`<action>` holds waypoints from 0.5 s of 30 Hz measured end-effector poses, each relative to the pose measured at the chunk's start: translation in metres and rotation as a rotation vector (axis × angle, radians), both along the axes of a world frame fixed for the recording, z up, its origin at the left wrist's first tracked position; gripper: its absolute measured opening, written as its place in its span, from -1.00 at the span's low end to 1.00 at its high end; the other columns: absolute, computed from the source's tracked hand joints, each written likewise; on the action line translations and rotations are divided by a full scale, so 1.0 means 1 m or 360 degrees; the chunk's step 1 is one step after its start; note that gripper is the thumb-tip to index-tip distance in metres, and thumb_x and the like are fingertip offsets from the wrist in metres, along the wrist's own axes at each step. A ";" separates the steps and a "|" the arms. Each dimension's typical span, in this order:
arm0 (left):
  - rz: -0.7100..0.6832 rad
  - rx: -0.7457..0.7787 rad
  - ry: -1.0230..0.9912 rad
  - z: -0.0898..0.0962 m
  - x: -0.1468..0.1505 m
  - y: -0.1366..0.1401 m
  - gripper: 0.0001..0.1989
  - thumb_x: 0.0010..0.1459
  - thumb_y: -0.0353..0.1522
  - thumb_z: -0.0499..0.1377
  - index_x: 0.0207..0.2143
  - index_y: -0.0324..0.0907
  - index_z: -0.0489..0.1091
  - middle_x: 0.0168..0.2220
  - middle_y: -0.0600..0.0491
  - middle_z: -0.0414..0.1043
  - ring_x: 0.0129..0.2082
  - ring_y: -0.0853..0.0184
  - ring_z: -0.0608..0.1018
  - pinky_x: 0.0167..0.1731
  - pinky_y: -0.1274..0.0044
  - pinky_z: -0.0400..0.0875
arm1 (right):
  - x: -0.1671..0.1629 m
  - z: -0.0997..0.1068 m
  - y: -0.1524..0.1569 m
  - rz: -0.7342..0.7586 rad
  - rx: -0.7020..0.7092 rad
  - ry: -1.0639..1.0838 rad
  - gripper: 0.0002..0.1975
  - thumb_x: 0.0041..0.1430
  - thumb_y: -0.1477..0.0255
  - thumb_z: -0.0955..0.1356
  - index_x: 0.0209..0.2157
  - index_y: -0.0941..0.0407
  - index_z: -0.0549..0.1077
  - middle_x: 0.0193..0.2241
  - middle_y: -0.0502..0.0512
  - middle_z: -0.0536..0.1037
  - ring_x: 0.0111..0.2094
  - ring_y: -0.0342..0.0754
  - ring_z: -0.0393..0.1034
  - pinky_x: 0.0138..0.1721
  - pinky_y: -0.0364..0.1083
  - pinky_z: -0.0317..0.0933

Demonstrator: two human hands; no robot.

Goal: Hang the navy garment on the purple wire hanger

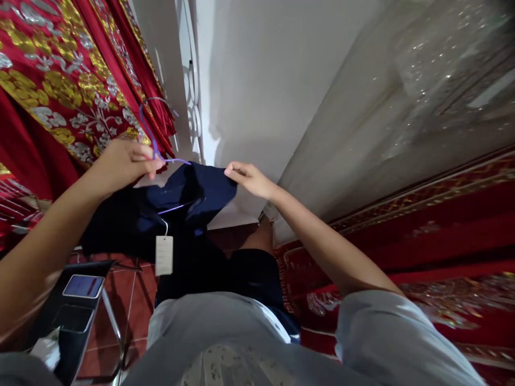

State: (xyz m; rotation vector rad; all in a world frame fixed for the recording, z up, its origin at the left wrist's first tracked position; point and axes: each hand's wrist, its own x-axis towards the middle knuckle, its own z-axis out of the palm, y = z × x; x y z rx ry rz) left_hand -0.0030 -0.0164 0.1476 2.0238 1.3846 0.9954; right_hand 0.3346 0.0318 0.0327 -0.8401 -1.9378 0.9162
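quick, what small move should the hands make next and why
Probably draw the left hand gently back to straighten the purple cord: it runs from those fingertips to the dark fabric, whose edge the right hand pinches, giving something to pull against.

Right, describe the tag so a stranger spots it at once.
Find the dark cloth pinched by the right hand. Lower down, left of centre in the picture, a short white string leads to the tag. Unlike the phone further left, it is a tall, narrow off-white rectangle.
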 end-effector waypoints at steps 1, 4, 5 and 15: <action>0.0052 0.0183 -0.0016 0.003 0.004 0.010 -0.70 0.04 -0.23 0.50 -0.39 -0.25 0.52 -0.56 0.07 0.42 -0.62 0.41 0.42 -0.51 0.46 0.45 | 0.000 0.002 0.002 -0.0014 -0.0098 0.0138 -0.44 0.20 -0.21 0.33 -0.34 0.05 0.46 -0.33 0.10 0.58 -0.20 0.09 0.53 -0.10 0.12 0.45; 0.0169 0.0763 -0.0138 0.013 0.021 0.036 -0.68 0.02 -0.28 0.50 -0.25 -0.26 0.53 -0.35 -0.01 0.55 -0.38 0.31 0.56 -0.26 0.37 0.54 | 0.000 0.022 0.013 -0.0174 -0.0224 0.0594 -0.41 0.10 -0.26 0.37 -0.39 0.03 0.45 -0.39 0.10 0.58 -0.22 0.11 0.56 -0.21 0.09 0.49; 0.0168 0.0961 -0.0163 0.016 0.027 0.040 -0.66 0.06 -0.26 0.49 -0.20 -0.25 0.53 -0.26 -0.03 0.55 -0.29 0.29 0.57 -0.17 0.35 0.53 | 0.000 0.031 0.020 -0.0245 -0.0210 0.0711 -0.39 0.07 -0.28 0.37 -0.38 0.03 0.46 -0.37 0.12 0.60 -0.18 0.14 0.57 -0.20 0.11 0.50; 0.0752 0.1795 -0.0194 -0.043 0.035 0.008 -0.77 0.40 -0.16 0.13 -0.13 -0.13 0.37 -0.12 -0.08 0.36 -0.01 0.14 0.45 0.08 0.19 0.33 | 0.012 0.078 0.086 -0.0478 -0.0123 0.0968 -0.29 -0.11 -0.38 0.36 -0.26 -0.05 0.49 -0.13 0.15 0.66 0.19 0.26 0.44 0.11 0.25 0.47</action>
